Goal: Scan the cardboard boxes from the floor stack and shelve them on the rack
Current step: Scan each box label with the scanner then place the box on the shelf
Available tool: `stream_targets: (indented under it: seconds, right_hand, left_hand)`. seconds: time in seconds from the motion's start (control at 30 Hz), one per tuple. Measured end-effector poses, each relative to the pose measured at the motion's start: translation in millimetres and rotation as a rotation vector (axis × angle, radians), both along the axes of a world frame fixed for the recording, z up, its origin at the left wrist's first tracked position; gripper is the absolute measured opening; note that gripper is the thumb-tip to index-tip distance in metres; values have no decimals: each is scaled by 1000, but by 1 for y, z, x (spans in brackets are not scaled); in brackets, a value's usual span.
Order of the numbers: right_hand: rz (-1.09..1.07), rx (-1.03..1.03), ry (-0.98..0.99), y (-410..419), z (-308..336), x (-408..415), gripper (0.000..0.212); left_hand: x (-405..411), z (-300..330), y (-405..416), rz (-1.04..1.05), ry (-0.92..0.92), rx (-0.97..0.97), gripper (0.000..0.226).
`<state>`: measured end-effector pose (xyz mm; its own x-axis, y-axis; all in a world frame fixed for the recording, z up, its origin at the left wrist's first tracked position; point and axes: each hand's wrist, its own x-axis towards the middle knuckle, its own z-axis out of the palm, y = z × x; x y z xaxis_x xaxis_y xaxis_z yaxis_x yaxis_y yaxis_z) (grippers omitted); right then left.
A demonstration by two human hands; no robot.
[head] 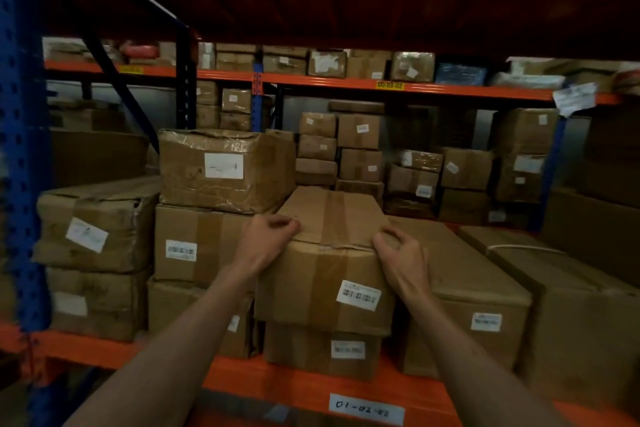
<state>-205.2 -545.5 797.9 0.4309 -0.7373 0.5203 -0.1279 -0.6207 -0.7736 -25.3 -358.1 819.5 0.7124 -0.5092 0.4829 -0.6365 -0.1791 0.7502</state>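
A taped brown cardboard box (329, 274) with a white barcode label on its front lies on top of another box (322, 350) on the rack's orange shelf (263, 381). My left hand (268, 239) grips the box's near left top corner with curled fingers. At the near right top corner my right hand (398, 250) grips it the same way. The box sits slightly askew, its front overhanging the box beneath.
Stacked labelled boxes (204, 243) stand to the left, long boxes (464, 288) to the right. A blue upright (20, 149) rises at far left. A white tag (366, 409) reading 01-02-02 sticks to the beam. More boxes fill the rack behind (360, 149).
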Motion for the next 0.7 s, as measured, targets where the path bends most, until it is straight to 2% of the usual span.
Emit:
stream_targets:
  seconds: [0.03, 0.1, 0.13, 0.17, 0.23, 0.37, 0.7]
  right_hand:
    - [-37, -55, 20, -3, -2, 2, 73]
    - [-143, -397, 62, -6, -13, 1, 68]
    - [-166, -624, 56, -4, -24, 0, 64]
    - [-151, -805, 45, -1, -37, 0, 64]
    - [-126, -959, 29, 4, -68, 4, 69]
    - [-160, -935, 68, 0, -89, 18, 74]
    - [-133, -916, 222, -25, -79, 44, 81]
  left_hand:
    - [-5, -6, -4, 92, -208, 44, 45]
    - [-15, -24, -9, 227, -689, 175, 52]
    - [-16, -34, -9, 236, -837, 205, 59]
    - [-15, -45, -8, 234, -908, 203, 65]
    - [-11, -63, -8, 240, -952, 178, 75]
    - [1, -77, -14, 282, -1042, 195, 80]
    - [31, -68, -38, 228, -989, 316, 76]
